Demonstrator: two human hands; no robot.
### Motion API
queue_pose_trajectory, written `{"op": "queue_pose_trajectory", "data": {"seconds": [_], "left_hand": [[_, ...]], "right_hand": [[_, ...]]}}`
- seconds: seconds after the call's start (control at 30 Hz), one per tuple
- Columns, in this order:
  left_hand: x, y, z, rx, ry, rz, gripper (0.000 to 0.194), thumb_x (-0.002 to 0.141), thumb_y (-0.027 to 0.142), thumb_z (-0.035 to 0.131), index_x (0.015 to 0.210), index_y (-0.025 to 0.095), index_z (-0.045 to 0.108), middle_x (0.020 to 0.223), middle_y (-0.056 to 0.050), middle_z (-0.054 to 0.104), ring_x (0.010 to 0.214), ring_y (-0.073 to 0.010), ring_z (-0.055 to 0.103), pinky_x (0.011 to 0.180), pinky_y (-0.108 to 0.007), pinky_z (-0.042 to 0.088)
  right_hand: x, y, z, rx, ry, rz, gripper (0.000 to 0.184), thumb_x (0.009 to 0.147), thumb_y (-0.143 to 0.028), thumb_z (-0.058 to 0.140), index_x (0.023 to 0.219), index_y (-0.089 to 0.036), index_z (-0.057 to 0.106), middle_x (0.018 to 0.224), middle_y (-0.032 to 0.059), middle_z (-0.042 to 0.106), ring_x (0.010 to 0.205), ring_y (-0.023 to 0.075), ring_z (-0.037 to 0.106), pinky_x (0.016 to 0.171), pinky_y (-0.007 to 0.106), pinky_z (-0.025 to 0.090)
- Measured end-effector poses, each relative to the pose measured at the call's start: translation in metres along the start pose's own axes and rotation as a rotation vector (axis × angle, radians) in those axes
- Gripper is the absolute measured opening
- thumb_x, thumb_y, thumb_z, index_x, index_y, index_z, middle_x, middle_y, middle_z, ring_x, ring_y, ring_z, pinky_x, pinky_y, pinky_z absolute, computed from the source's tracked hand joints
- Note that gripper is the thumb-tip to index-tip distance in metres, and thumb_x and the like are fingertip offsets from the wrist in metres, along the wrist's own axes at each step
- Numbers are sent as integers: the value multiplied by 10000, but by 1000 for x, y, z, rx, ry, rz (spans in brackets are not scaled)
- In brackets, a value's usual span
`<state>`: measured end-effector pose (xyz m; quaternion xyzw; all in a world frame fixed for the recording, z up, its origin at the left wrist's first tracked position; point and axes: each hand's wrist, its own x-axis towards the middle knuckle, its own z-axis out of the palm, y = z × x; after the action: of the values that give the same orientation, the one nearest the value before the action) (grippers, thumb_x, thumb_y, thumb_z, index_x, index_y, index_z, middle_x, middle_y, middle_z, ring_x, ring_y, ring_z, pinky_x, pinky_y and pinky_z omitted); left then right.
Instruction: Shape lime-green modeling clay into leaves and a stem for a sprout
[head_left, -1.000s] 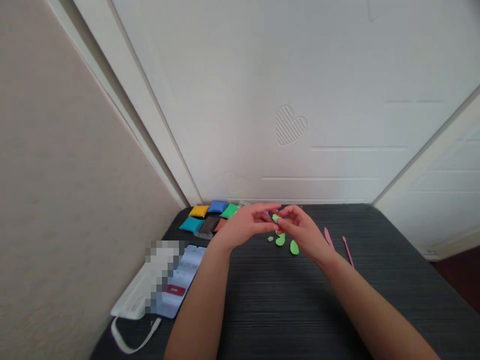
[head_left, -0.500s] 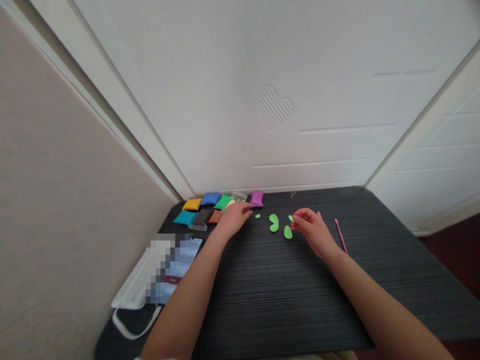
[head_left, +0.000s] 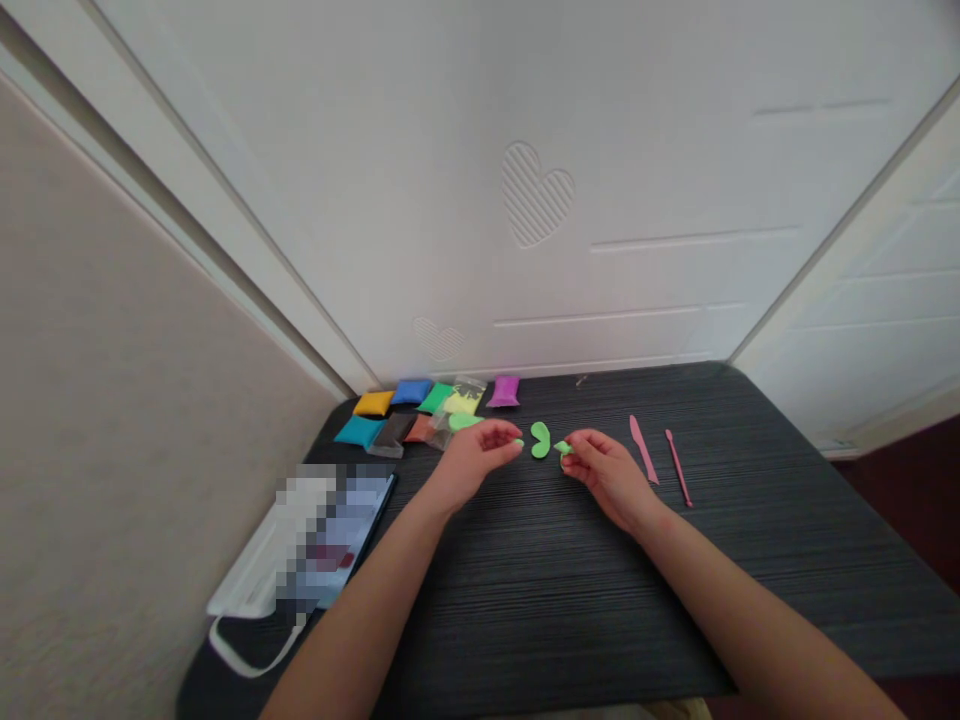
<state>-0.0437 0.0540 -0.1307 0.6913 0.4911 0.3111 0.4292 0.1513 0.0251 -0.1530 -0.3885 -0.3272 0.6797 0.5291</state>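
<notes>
My left hand (head_left: 480, 455) rests on the dark table (head_left: 570, 590), fingers curled, its fingertips touching a tiny green clay bit (head_left: 519, 443). A curved green clay piece (head_left: 540, 439) lies between my hands. My right hand (head_left: 604, 468) pinches a small green clay piece (head_left: 564, 448) between thumb and fingers, just right of the curved piece.
Several coloured clay packets (head_left: 420, 412) lie at the back left, with a purple one (head_left: 505, 390) apart. Two pink modelling tools (head_left: 643, 450) lie right of my right hand. A phone (head_left: 337, 530) and a white bag (head_left: 247, 590) sit at the left edge. A white door stands behind.
My left hand drew back from the packets toward the clay pieces. My right hand now pinches a green piece. The view shifted downward, and a second pink tool came into sight.
</notes>
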Motion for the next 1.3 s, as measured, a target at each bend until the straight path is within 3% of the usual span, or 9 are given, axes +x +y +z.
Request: {"op": "queue_pose_trajectory", "data": {"seconds": [0.13, 0.37, 0.5, 0.8, 1.07, 1.3], "left_hand": [[-30, 3, 17, -498, 22, -103, 348, 677, 230, 655, 1010, 176, 570, 802, -5, 589, 734, -102, 555, 725, -245, 446], [-42, -8, 38, -699, 15, -194, 318, 635, 218, 690, 935, 149, 609, 729, -11, 610, 677, -115, 568, 695, -268, 451], [-42, -14, 41, -712, 15, -242, 318, 629, 230, 695, 920, 138, 606, 713, -10, 625, 652, -116, 573, 675, -265, 451], [-38, -22, 37, -611, -10, -283, 249, 630, 238, 687, 853, 148, 622, 741, -11, 662, 679, -129, 597, 691, -254, 446], [-39, -21, 35, -418, 54, -228, 154, 668, 256, 645, 775, 146, 631, 669, 9, 626, 621, -107, 553, 618, -212, 418], [-43, -19, 37, -422, 18, -172, 153, 745, 246, 567, 843, 143, 625, 639, 13, 600, 612, -102, 537, 614, -203, 414]], "right_hand": [[-10, 8, 10, 37, -128, 123, 185, 669, -232, 685, 828, -170, 613, 779, -5, 628, 705, 87, 603, 724, 231, 481], [-16, 23, 20, -177, -171, 72, 164, 717, -291, 630, 798, -153, 596, 666, -11, 623, 610, 87, 583, 620, 237, 476], [-16, 27, 21, -281, -177, 15, 169, 747, -313, 592, 804, -154, 599, 661, -8, 619, 605, 94, 574, 623, 255, 475], [-18, 34, 12, -386, -198, 26, 183, 752, -291, 594, 906, -192, 596, 767, 2, 627, 720, 113, 586, 739, 279, 461], [-19, 34, 9, -388, -208, 40, 180, 745, -252, 601, 918, -206, 580, 833, 5, 638, 762, 115, 602, 769, 279, 469], [-21, 34, 10, -444, -230, -18, 227, 759, -267, 588, 977, -208, 569, 849, 17, 652, 798, 129, 610, 774, 287, 473]]}}
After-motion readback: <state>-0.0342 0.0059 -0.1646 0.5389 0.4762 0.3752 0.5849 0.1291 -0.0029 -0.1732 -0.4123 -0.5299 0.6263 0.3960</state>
